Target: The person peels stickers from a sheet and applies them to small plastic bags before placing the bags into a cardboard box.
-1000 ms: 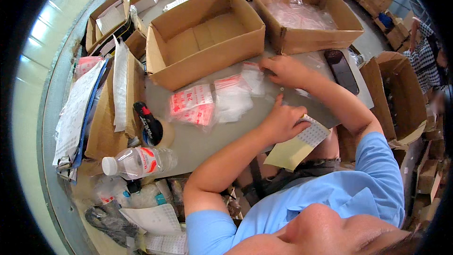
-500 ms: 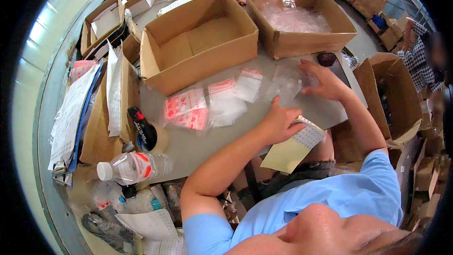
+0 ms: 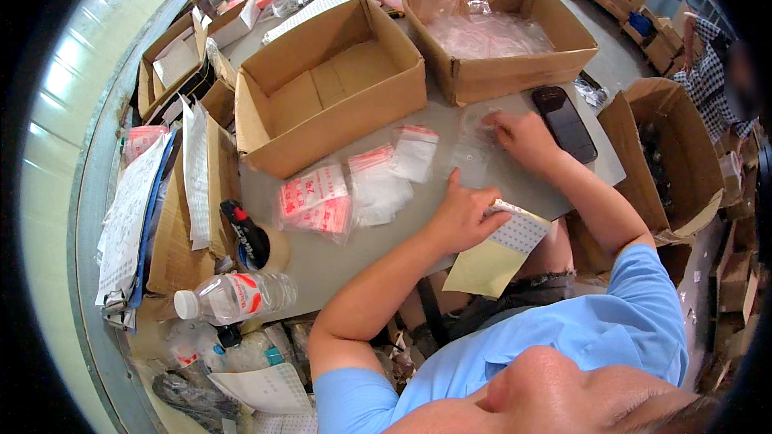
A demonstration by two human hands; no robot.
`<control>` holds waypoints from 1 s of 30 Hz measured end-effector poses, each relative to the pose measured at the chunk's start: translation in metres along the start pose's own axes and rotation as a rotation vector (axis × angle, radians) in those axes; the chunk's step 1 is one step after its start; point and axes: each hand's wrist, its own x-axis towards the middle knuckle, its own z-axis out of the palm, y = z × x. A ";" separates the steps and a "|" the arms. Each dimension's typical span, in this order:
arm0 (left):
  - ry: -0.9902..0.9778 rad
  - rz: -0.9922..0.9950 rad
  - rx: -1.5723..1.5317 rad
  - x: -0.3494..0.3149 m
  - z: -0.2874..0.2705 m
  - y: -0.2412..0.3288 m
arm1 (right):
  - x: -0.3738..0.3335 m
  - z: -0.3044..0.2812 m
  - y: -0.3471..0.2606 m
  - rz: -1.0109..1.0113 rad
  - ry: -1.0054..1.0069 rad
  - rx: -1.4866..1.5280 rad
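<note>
at the lower right of the frame, the blue shirt [image 3: 555, 329] fills the foreground, cut off by the bottom edge. above it, near the center, the left hand [image 3: 462, 221] is mostly closed, thumb and fingers pinching the label sheet [image 3: 489, 265] by its upper left corner, with the index finger stretched out toward the clear bag [image 3: 473, 153]. the sheet hangs past the near edge of the grey surface [image 3: 326, 264]; its upper part carries rows of small grey marks too fine to make out, its lower part is plain pale yellow, and the held corner is hidden by the fingers.

just right of center, the right hand [image 3: 524, 141] is half curled over the upper right part of the clear bag, fingertips against it; whether they grip the film cannot be told. the bag lies flat, thin and see-through, its outline hard to follow against the grey and partly covered by the hand. beside that hand, the dark phone [image 3: 565, 122] lies face up.

left of center rest the red-topped bags [image 3: 382, 185] and the red-printed packet [image 3: 316, 201]. toward the top stand two cardboard boxes [image 3: 338, 133], the right one holding loose clear bags [image 3: 490, 36]. far right, a person in a checked garment [image 3: 712, 72] is blurred and partly cut off by the lens's dark rim.
</note>
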 end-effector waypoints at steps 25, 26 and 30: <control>0.162 -0.096 0.064 -0.007 -0.011 0.002 | 0.023 -0.044 -0.035 0.124 0.164 0.274; 0.169 -0.093 0.066 -0.005 -0.011 0.002 | 0.032 -0.055 -0.029 0.068 0.315 0.235; 0.194 -0.093 0.034 -0.005 -0.007 -0.002 | 0.090 -0.094 -0.004 0.050 0.627 0.075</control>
